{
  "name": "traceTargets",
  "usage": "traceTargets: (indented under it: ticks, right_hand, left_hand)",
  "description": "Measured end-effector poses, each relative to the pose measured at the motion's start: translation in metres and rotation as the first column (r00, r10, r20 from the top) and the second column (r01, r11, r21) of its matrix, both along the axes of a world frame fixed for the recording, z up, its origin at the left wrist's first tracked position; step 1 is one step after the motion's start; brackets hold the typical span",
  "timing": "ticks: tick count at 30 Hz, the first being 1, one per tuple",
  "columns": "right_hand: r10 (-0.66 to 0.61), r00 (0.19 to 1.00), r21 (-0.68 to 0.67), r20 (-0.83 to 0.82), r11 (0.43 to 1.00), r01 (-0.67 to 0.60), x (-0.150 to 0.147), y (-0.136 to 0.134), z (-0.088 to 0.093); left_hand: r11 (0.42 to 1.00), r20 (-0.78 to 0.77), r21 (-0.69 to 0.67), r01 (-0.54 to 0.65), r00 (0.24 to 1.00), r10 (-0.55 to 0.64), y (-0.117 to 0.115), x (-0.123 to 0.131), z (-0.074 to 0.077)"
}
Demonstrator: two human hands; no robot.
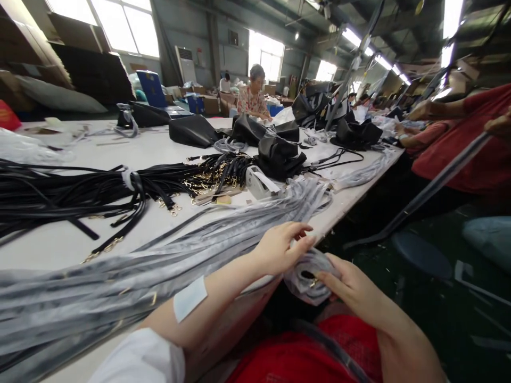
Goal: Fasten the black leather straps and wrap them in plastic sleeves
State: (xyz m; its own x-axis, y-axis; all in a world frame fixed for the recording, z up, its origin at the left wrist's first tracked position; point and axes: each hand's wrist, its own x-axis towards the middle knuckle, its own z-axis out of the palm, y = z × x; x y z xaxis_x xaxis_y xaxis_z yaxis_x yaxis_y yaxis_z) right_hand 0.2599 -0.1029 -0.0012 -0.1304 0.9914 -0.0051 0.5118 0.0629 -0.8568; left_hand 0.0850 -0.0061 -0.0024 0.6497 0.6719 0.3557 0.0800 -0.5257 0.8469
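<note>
Both my hands meet at the near edge of the white table (59,244). My left hand (281,247) pinches the top of a coiled strap wrapped in grey plastic film (307,274), its fingers curled over the roll. From below, my right hand (351,290) cups the same roll, with its fingers closed on the roll's side. A gold clasp shows inside the coil. A white patch is stuck on my left forearm (189,298). To the left of my hands lies a long pile of grey-wrapped straps (159,266).
A bundle of black straps with gold clasps (99,191) lies across the table, with a tape dispenser (259,183) and black bags (279,154) beyond. A person in a red top (471,154) stands at the right; another person (253,98) works at the far end.
</note>
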Motion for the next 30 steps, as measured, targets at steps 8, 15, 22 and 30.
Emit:
traceTargets:
  ticks: [8,15,22,30]
  right_hand:
    - [-0.035,0.999,-0.034,-0.041,0.999,0.034,0.007,-0.002,-0.008]
    - [0.196,0.979,-0.159,-0.055,0.966,-0.202,0.015,0.000,-0.008]
    - [0.375,0.927,-0.028,-0.011,0.927,-0.375,-0.001,0.033,-0.041]
    - [0.315,0.738,0.269,0.597,0.788,-0.554,-0.057,0.075,-0.094]
  left_hand:
    - [0.999,0.070,-0.032,0.013,0.997,-0.011,-0.018,0.017,0.006]
    - [0.983,-0.134,-0.171,0.066,0.987,-0.089,-0.033,0.000,0.018]
    - [0.877,-0.268,-0.468,-0.108,0.963,-0.024,-0.093,-0.048,-0.046]
    - [0.796,-0.258,-0.514,-0.320,0.943,0.212,-0.108,-0.066,-0.061]
